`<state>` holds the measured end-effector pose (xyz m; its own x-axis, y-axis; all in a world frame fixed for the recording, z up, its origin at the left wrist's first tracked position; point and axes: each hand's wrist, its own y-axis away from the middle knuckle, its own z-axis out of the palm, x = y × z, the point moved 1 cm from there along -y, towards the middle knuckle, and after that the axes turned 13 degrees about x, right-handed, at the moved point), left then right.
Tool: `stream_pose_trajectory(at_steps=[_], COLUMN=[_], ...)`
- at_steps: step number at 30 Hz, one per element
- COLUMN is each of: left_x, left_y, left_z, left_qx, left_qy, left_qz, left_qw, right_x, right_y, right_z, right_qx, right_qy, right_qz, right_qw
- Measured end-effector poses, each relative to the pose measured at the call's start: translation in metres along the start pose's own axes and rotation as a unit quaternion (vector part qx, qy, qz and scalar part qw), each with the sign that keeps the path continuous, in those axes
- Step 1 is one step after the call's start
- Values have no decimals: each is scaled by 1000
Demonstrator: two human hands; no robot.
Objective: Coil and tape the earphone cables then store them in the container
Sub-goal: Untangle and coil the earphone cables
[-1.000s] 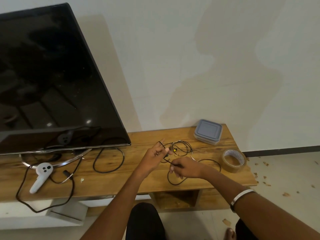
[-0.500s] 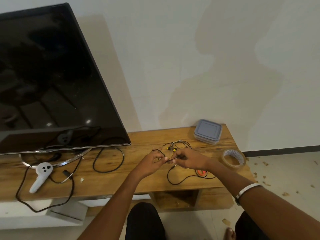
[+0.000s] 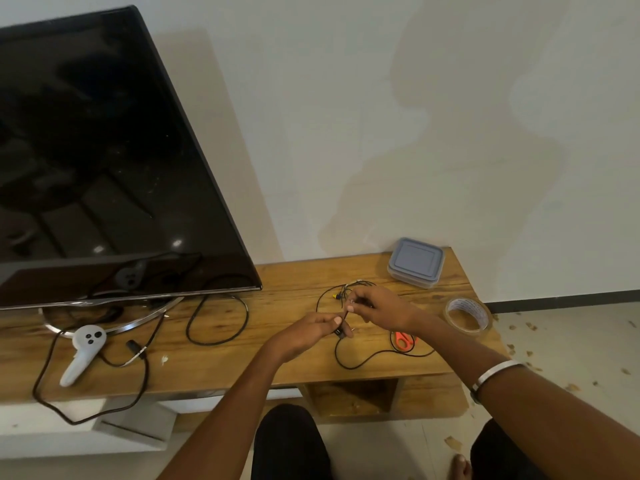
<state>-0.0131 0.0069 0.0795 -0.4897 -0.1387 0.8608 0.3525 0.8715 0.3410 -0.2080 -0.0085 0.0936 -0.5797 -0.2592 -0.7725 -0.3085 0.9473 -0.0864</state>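
I have both hands over the middle of the wooden worktop, close together. My left hand has its fingers curled, pinching a stretch of the black earphone cable near a small dark piece on it. My right hand also pinches the cable, just beyond the left, with the tangled end and a yellow bit lying right behind my fingers toward the wall. The rest of the cable droops onto the worktop and loops toward the front edge, running on under my right forearm.

The grey lidded container sits shut at the back right corner, apart from the cable. The roll of clear tape stands near the right edge. Orange-handled scissors lie on the worktop, partly hidden by my right wrist.

On the left stands a television, with a white controller and another black cord lying in front of it.
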Motion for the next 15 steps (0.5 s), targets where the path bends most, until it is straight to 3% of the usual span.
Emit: stream_pose_trajectory(at_steps=[6, 15], left_x=[6, 21], left_y=[4, 9], left_z=[4, -1], left_qx=[-16, -48], left_qy=[45, 276], left_qz=[-4, -41], left_qw=[999, 959], right_x=[6, 13], right_y=[-1, -1], right_z=[1, 1], right_qx=[17, 64], right_qy=[-31, -181], right_qz=[18, 70], right_qw=[999, 979])
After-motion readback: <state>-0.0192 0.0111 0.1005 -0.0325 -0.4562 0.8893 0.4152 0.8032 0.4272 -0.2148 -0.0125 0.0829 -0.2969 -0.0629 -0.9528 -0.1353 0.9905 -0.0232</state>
